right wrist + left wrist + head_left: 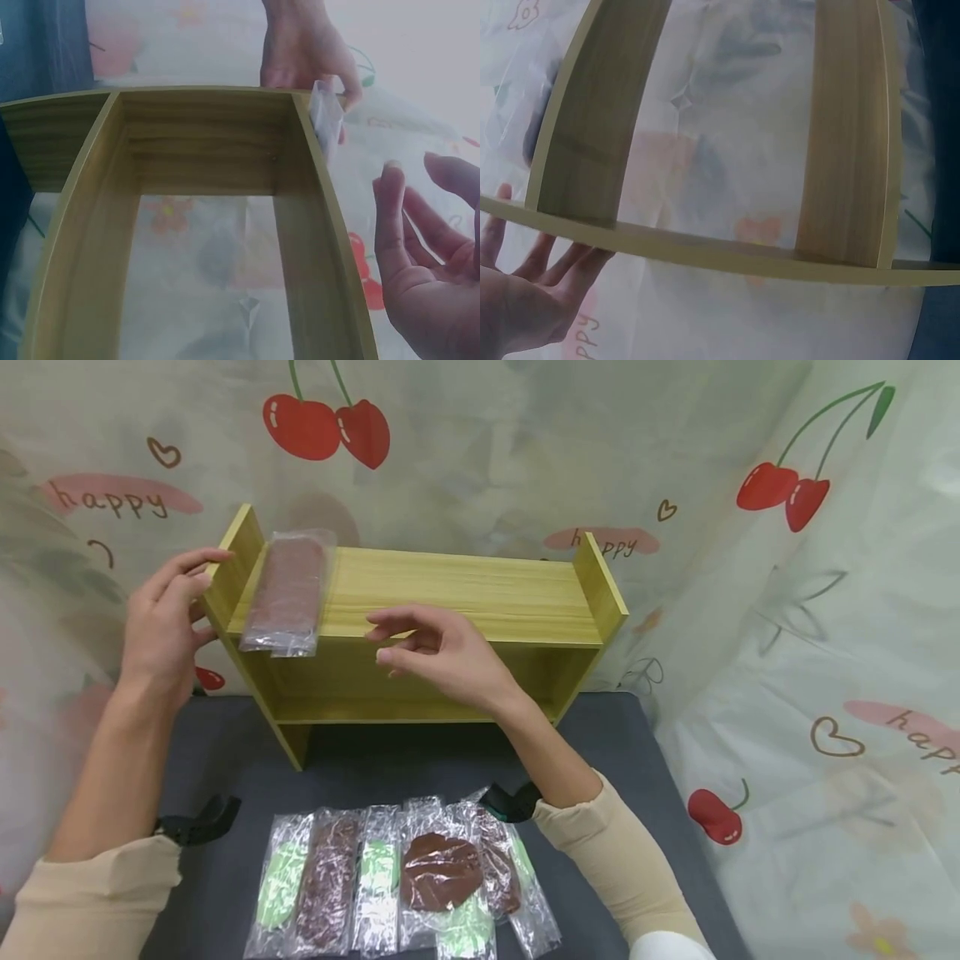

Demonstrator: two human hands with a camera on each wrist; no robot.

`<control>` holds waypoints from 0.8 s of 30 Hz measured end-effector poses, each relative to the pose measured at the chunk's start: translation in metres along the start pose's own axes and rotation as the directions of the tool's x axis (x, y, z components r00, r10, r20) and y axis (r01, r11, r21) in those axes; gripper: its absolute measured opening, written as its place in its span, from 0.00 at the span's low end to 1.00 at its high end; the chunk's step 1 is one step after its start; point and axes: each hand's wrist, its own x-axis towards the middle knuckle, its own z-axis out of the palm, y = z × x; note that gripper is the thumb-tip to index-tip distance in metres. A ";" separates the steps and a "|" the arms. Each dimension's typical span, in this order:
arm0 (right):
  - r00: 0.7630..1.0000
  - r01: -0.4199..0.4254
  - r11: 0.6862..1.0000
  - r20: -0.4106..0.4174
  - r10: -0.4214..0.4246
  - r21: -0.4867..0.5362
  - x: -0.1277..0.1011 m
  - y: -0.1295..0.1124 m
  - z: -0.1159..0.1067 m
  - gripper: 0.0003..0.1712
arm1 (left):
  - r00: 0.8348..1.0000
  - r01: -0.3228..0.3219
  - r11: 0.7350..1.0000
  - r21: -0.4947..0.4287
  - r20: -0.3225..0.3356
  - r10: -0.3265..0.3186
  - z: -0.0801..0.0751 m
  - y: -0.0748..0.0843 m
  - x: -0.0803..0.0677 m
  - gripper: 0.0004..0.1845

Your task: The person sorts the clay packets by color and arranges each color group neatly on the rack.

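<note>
A light wooden two-tier shelf [450, 581] stands upright at the back of the table. My left hand [161, 622] holds the upper part of its left side panel, with a finger reaching over the edge; the left wrist view shows other fingers against the panel's outer side. On the top board, at the left end, lies a flat brown item in a clear plastic bag [288, 589], its lower edge jutting past the board's front. Over the board's front edge, right of that bag, hovers my right hand [450, 652], fingers loosely bent and nothing between them.
Several clear-bagged items lie in a row on the dark table [600, 860]: a green one [285, 872], a long brown one [326, 877] and a rounded brown one [441, 872], some overlapping. A cherry-printed curtain [487, 460] hangs behind the shelf and at both sides.
</note>
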 end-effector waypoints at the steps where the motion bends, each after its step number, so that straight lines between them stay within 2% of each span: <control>1: 1.000 0.005 1.000 0.004 -0.005 0.000 -0.003 0.000 -0.002 0.23 | 1.000 -0.001 1.000 0.002 -0.009 0.001 0.000 0.000 0.000 0.17; 8: 1.000 0.003 0.999 0.028 -0.004 0.042 -0.027 0.009 -0.009 0.22 | 1.000 -0.004 1.000 -0.003 -0.025 0.004 -0.001 0.000 0.001 0.18; 16: 0.995 -0.095 0.995 0.009 0.095 0.008 -0.057 0.027 -0.014 0.22 | 0.999 0.035 0.999 0.018 0.017 -0.035 -0.002 0.000 0.000 0.20; 24: 0.989 -0.146 0.989 0.018 0.146 0.012 -0.082 0.043 -0.016 0.22 | 0.999 0.032 0.999 0.001 0.029 -0.032 -0.004 0.001 0.001 0.20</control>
